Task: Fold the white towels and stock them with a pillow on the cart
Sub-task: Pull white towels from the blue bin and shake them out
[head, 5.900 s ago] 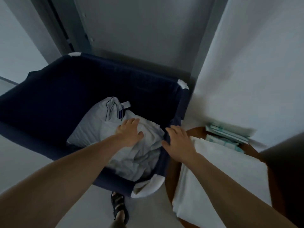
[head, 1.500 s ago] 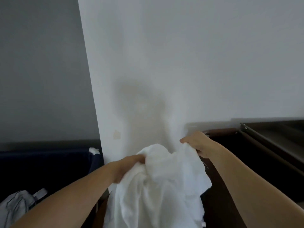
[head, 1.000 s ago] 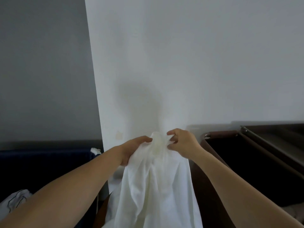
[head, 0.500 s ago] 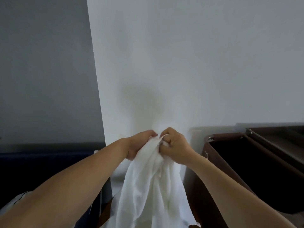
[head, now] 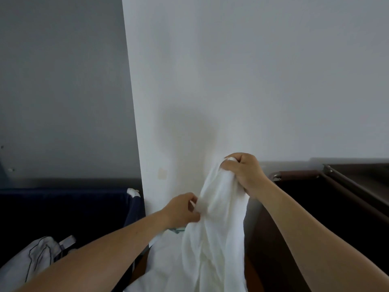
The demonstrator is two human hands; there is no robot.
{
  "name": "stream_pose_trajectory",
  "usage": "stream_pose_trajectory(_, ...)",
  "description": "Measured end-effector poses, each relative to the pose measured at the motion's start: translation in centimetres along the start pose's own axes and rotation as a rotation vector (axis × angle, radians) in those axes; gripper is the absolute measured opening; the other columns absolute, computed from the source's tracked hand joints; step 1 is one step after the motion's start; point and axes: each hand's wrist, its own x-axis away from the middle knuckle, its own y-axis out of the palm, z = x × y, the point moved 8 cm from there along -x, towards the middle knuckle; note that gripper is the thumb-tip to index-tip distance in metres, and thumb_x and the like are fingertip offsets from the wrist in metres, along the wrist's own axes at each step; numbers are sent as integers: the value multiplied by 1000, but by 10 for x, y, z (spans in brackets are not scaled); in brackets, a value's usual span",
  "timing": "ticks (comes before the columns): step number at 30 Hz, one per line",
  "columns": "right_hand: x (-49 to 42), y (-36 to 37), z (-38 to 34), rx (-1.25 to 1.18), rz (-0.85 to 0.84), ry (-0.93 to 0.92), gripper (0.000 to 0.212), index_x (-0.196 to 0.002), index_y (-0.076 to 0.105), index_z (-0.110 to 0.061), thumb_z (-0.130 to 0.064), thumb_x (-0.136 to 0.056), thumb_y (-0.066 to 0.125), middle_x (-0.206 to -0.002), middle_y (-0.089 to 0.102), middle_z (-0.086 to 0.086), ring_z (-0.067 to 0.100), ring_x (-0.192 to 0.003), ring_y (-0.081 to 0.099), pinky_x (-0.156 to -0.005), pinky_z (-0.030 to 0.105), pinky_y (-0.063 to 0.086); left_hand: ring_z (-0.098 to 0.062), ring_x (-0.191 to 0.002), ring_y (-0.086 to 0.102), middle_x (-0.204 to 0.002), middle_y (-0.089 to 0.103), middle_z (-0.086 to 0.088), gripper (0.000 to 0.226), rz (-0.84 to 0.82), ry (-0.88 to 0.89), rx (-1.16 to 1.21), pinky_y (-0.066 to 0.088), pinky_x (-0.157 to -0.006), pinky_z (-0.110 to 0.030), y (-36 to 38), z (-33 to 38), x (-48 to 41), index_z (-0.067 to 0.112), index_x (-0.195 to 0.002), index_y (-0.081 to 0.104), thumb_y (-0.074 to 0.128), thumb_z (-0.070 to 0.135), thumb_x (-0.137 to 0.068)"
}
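Pinching a soft, thin white towel point(head: 212, 228): right hand point(head: 244, 173) fingers curled round its bunched top, left hand point(head: 183, 209) nipping an edge lower down. Wrinkled cloth hangs limp before the wall, between navy fabric bin point(head: 130, 199) and dark brown cart point(head: 299, 178).

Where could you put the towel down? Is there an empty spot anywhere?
Not much shows. The towel hangs from the right hand, and the left hand pinches its edge. Below it lies white cloth whose flat top looks free. The blue bin on the left already holds a pillow. On the right, the dark cart is too dark to judge.
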Motion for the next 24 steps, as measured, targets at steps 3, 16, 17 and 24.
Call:
stream_pose_trajectory(3, -3, -14, -5, -203, 62, 50, 35, -75, 50, 8, -17, -62, 71, -74, 45, 10, 25, -69, 46, -63, 38, 37, -7, -98, 67, -110, 69, 11, 48, -207, -43, 189, 56, -88, -27, 28, -11, 11, 31, -120, 60, 78, 40, -76)
stream_pose_trajectory(16, 20, 24, 3, 459, -326, -174, 35, -69, 54, -32, -5, -86, 67, -128, 66, -5, -12, -139, 25, -109, 18, 23, -13, -94, 58, -100, 62, 10, 20, -107, 250, -153, 43, -77, -19, -32, 95, -3, 22, -109, 62, 47, 31, -101)
stream_pose_trajectory(17, 20, 29, 8, 468, -355, -171, 38, -59, 53, -26, -4, -86, 67, -128, 65, -11, -16, -132, 33, -110, 19, 25, -14, -92, 56, -96, 60, 12, 12, -128, 323, -230, 41, -74, -17, -32, 107, -2, 22, -103, 61, 50, 25, -99)
stream_pose_trajectory(24, 14, 19, 17, 456, -268, -88, 42, -53, 39, -17, -3, -84, 63, -49, 33, -10, 7, -47, 32, -51, 27, 28, -13, -67, 50, -78, 57, 5, 10, 200, 319, -167, 43, -61, -26, -58, 89, -6, 20, -90, 51, 59, 17, -86)
